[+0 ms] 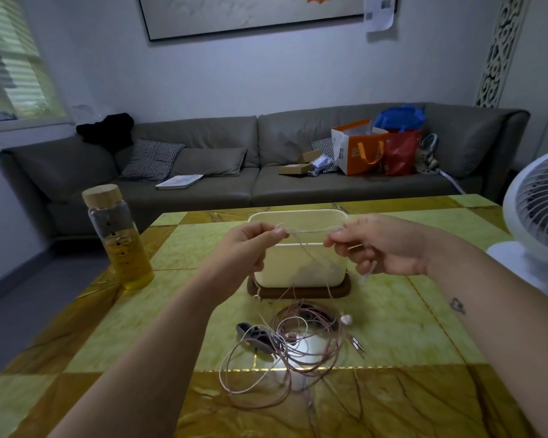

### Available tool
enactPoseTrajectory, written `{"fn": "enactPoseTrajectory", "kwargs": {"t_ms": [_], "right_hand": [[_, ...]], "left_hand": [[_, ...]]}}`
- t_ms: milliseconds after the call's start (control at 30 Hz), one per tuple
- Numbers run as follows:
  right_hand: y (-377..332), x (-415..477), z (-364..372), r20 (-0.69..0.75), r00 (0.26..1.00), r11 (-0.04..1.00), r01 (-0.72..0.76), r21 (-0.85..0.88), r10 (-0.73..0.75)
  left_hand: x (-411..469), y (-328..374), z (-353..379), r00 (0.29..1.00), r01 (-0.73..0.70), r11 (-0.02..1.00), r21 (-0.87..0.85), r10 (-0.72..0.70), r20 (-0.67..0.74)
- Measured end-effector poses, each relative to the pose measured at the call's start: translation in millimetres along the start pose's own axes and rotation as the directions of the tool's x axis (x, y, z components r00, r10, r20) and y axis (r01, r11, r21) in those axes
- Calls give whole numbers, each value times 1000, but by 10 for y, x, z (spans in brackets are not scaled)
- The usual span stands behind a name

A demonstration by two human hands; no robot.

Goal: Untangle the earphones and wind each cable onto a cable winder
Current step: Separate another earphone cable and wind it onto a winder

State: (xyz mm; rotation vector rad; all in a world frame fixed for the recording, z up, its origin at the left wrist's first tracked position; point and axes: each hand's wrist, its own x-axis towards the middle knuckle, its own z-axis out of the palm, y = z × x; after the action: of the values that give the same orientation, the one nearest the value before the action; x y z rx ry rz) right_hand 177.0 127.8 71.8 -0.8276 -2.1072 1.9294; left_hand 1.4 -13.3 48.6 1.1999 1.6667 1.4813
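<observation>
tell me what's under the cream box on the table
A dark brown base sits under the cream box; its rim shows along the front and both corners. The box covers the rest, so anything else beneath cannot be seen.

Green-and-gold tiled surface (424, 327), with a glass bottle (119, 238) (wooden cap, partly full of yellow liquid) standing near its left edge. A cream box (285, 267) sits on a dark tray (339, 290) in the middle, and a white fan (541, 210) is off to the right. Behind it all there's a grey sofa (203, 134) with a checkered pillow (151, 161), some black clothing (108, 129), and an orange bag (358, 150), red bag (400, 156) and blue bag (399, 116) bunched toward its right end.
</observation>
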Motion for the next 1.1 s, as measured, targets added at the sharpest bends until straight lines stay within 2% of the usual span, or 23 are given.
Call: {"fn": "enactPoseTrajectory", "kwargs": {"t_ms": [100,200,267,367,433,467,533,600,667,733,800,867,933,967,1000,1033,1100], "right_hand": [[52,6,-69,-100,995,970,-38,-240,15],[100,19,-60,-164,986,873,-76,-482,-4],[153,53,-43,-214,975,839,-70,-539,-57],[256,114,-37,-293,941,842,-17,-539,-169],[304,155,-7,-325,925,904,41,-426,-195],[319,177,26,-356,918,949,64,-308,-177],[319,195,101,-386,921,992,94,79,-56],[294,195,197,-293,955,894,81,440,57],[280,198,279,-183,978,786,36,618,98],[286,226,310,-169,981,754,37,655,100],[314,256,270,-305,948,846,88,526,91],[345,274,197,-530,848,960,141,240,8],[366,295,154,-673,726,981,194,-2,-144],[374,302,149,-710,677,972,229,-47,-193],[374,318,171,-731,653,964,266,-24,-198],[369,330,194,-736,659,949,307,75,-155],[328,328,266,-653,757,838,364,407,-11]], "left_hand": [[-2,-46,-51,999,25,999,25,-24,-22],[-1,-87,-9,994,20,998,64,-13,-108],[18,-107,18,985,20,1000,24,-16,-174],[32,-116,15,974,8,994,-112,-33,-224],[35,-116,16,978,6,988,-152,-38,-207],[33,-115,25,979,20,984,-177,-55,-197],[40,-127,64,977,63,964,-259,-113,-183],[44,-144,121,970,112,929,-352,-179,-163],[47,-158,171,966,137,878,-459,-220,-133],[49,-156,174,965,115,814,-569,-226,-129],[48,-167,128,957,92,770,-631,-243,-157],[45,-203,84,947,96,787,-610,-261,-187],[51,-259,74,941,119,816,-565,-275,-199],[60,-280,95,939,133,829,-543,-281,-199],[56,-290,103,939,140,843,-519,-280,-200],[48,-286,122,943,151,855,-496,-275,-188],[22,-274,166,955,176,866,-468,-266,-134]]}}
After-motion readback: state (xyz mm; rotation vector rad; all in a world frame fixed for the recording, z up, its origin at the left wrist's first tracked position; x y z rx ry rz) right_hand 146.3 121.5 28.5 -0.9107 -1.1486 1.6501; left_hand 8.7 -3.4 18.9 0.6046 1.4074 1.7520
